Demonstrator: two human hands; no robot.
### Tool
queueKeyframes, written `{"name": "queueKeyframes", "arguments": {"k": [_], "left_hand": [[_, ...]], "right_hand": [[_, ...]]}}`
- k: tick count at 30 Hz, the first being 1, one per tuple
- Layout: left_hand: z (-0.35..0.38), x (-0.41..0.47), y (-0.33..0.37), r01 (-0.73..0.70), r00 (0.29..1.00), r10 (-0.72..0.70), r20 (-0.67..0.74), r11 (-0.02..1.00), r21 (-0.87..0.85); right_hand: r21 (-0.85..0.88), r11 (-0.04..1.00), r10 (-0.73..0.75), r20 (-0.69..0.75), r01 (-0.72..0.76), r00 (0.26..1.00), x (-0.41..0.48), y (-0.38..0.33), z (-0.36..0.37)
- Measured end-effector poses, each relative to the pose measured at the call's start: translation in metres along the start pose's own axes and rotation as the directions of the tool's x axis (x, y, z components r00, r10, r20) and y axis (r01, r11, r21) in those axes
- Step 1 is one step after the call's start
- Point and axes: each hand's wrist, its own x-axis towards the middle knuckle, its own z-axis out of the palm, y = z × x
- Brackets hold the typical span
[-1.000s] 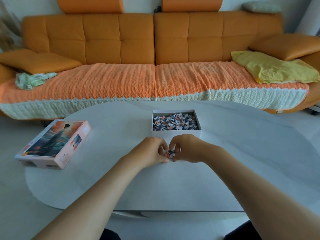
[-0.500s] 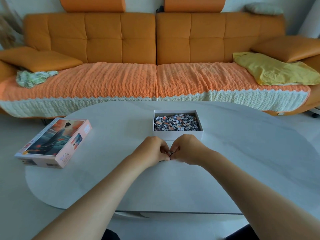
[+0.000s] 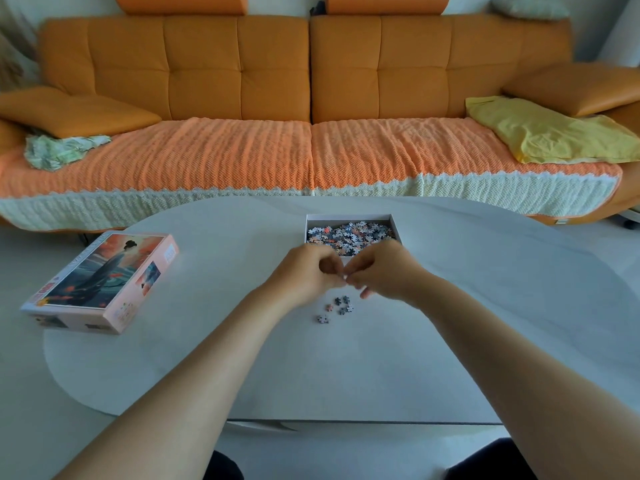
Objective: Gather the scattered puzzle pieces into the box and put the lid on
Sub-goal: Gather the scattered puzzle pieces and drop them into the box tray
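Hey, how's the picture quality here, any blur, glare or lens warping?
Head view: wide-angle bending curves the sofa and the table edge; the left hand and right hand smear slightly where they meet; the loose pieces and box look fairly sharp; light is soft and even, no glare.
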Motion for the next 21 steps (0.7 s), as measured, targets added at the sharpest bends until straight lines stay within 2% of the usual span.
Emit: {"name": "queueKeyframes", "arguments": {"k": [4,6,7,10,12,14,16,19,21], "left_hand": [[-0.009,0.027,0.012,-0.044,0.974,0.04,-0.225,0.999,-0.012],[-0.01,0.036,0.015,-0.073,0.958,0.071,-0.279,0.997,0.005],[-0.009,0.04,0.014,-0.076,0.96,0.083,-0.269,0.997,0.034],[-0.002,0.043,0.003,-0.064,0.983,0.102,-0.151,0.969,0.24],[0.001,0.044,-0.003,-0.104,0.975,0.164,-0.153,0.934,0.341],[-0.002,0.042,-0.004,-0.148,0.953,0.225,-0.203,0.93,0.337],[-0.007,0.036,-0.002,-0.194,0.939,0.265,-0.221,0.935,0.299],[-0.013,0.02,0.001,-0.241,0.951,0.283,-0.127,0.932,0.272],[-0.015,0.007,0.001,-0.21,0.976,0.216,0.007,0.938,0.278]], "right_hand": [[0.036,0.996,-0.074,-0.257,0.086,0.964,0.016,-0.006,-0.017],[-0.034,0.992,-0.124,-0.341,0.12,0.932,0.026,-0.004,-0.021],[-0.094,0.988,-0.145,-0.339,0.119,0.93,0.03,-0.001,-0.022],[-0.261,0.963,-0.135,-0.236,0.071,0.962,0.035,0.007,-0.02],[-0.31,0.947,-0.166,-0.239,0.087,0.957,0.035,0.009,-0.019],[-0.338,0.93,-0.246,-0.279,0.145,0.928,0.032,0.007,-0.021],[-0.339,0.911,-0.325,-0.242,0.234,0.914,0.024,0.004,-0.021],[-0.388,0.847,-0.402,-0.022,0.363,0.915,0.01,0.001,-0.016],[-0.467,0.805,-0.343,0.135,0.365,0.93,0.004,0.002,-0.01]]}}
